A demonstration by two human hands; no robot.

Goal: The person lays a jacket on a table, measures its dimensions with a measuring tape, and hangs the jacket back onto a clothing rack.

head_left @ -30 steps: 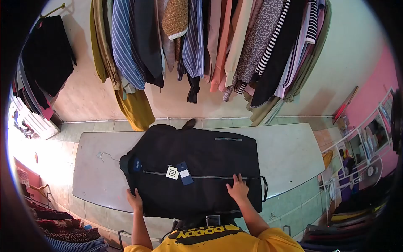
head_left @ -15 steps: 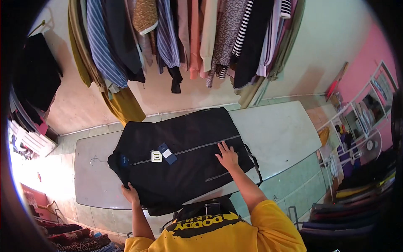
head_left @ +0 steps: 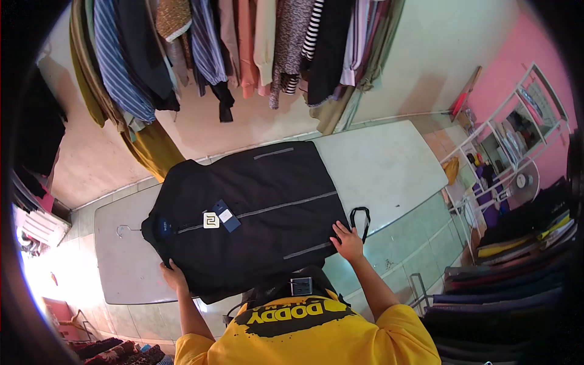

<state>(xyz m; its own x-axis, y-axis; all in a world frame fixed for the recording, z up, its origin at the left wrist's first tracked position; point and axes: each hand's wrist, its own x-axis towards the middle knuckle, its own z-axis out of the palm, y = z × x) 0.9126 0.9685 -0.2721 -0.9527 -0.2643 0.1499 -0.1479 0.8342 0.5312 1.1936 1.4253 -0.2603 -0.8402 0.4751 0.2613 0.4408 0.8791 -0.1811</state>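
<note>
The hanger (head_left: pixel 129 229) is still in, hook toward the desk's (head_left: pixel 383 164) left end. The left hand (head_left: pixel 175 277) meets the near shoulder; its grip I cannot tell. The jacket (head_left: pixel 261 234) looks already spread, front up, reaching the near edge, tags (head_left: pixel 211 220) on. The right hand (head_left: pixel 348 243), loosely open, touches the hem beside a loop (head_left: pixel 368 222).

Black jacket (head_left: pixel 267 185), front up, laid flat on a pale table (head_left: pixel 389 170), collar (head_left: pixel 149 233) leftward, white tag (head_left: pixel 211 220), navy tag (head_left: pixel 230 221)
</note>
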